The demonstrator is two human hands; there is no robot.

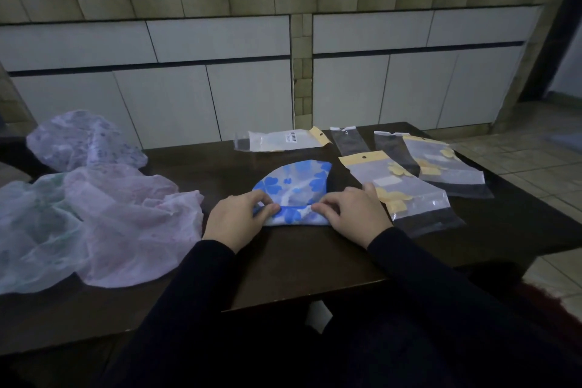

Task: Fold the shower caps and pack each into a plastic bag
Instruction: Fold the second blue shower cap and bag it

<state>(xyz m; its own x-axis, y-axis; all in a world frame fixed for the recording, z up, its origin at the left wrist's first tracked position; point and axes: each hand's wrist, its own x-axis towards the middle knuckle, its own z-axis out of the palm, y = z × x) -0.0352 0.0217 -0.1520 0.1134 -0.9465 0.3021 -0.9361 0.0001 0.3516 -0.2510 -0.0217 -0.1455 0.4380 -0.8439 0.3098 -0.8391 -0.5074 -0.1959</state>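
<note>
Both hands, left and right, pinch the blue-flowered shower cap (bag barcode label unreadable).

A blue-flowered shower cap lies flat on a dark table, its near edge turned up in a fold, with its rounded side facing away. To the left, loose caps sit in a crumpled heap: a pink one, a pale green one and a white, purple-speckled one behind them. To the right lie clear plastic bags with yellow header strips, two holding yellow-flowered caps, one more packed bag beyond the blue cap, and two slim empty bags.
</note>
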